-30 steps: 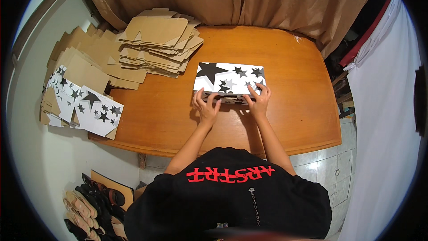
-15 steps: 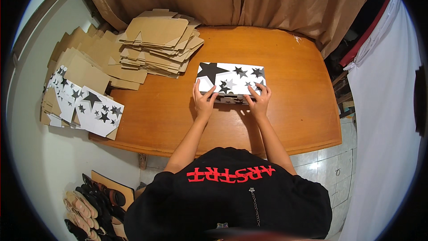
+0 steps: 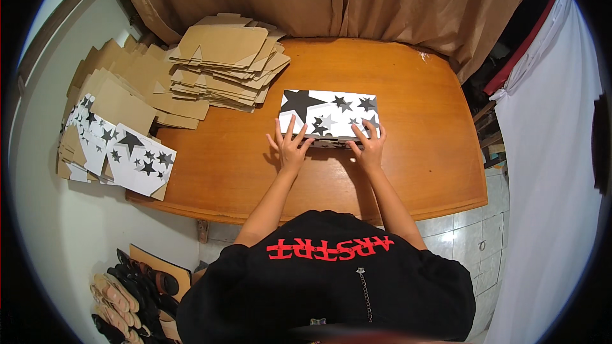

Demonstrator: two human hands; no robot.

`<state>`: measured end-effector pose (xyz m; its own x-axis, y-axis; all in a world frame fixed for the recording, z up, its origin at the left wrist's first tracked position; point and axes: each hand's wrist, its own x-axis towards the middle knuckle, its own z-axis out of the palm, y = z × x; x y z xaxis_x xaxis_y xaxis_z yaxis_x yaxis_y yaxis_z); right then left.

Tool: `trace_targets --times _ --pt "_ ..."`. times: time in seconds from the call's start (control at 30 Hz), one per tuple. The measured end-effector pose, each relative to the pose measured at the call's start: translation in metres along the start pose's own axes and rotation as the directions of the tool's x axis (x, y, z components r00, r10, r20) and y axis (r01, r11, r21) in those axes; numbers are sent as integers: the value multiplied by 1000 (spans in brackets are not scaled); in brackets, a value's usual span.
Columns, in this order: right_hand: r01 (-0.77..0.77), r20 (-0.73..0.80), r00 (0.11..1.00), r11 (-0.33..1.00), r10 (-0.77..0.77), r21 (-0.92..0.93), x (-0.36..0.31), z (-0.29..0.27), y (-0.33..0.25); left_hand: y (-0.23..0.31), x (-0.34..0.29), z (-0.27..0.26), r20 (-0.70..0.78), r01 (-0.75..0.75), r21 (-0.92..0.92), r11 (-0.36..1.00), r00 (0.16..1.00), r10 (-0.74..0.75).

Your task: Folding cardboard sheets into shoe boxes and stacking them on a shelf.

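Observation:
A white cardboard box printed with black and grey stars lies on the wooden table in front of me, its lid down. At its front left corner, my left hand has spread fingers over the lid's edge and the thumb against the front side. My right hand grips the front right part likewise, with fingertips on top and the thumb low on the front. Both hands hide parts of the box's front side.
Flat brown cardboard blanks are stacked at the table's back left. More blanks lean by the wall, with star-printed sheets before them. Sandals stand below left. A brown curtain hangs behind; white cloth hangs at right.
My left hand's fingers have spread and shifted along the box's front left edge. My right hand's fingers have moved slightly on the lid. The box has barely moved.

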<state>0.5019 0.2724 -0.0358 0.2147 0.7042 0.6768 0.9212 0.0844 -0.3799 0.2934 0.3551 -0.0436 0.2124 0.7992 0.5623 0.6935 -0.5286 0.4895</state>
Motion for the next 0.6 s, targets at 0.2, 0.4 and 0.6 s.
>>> trace_targets --times 0.2,0.4,0.6 --pt "-30 -20 999 1000 31 8 -2 3 -4 -14 5 3 60 -208 -12 978 976 208" --pt "-111 45 993 990 108 84 1 -5 -12 -3 1 3 69 -185 -50 982 980 188" --pt "-79 0 997 994 79 76 -1 0 -6 -1 8 5 28 -198 -25 980 980 199"
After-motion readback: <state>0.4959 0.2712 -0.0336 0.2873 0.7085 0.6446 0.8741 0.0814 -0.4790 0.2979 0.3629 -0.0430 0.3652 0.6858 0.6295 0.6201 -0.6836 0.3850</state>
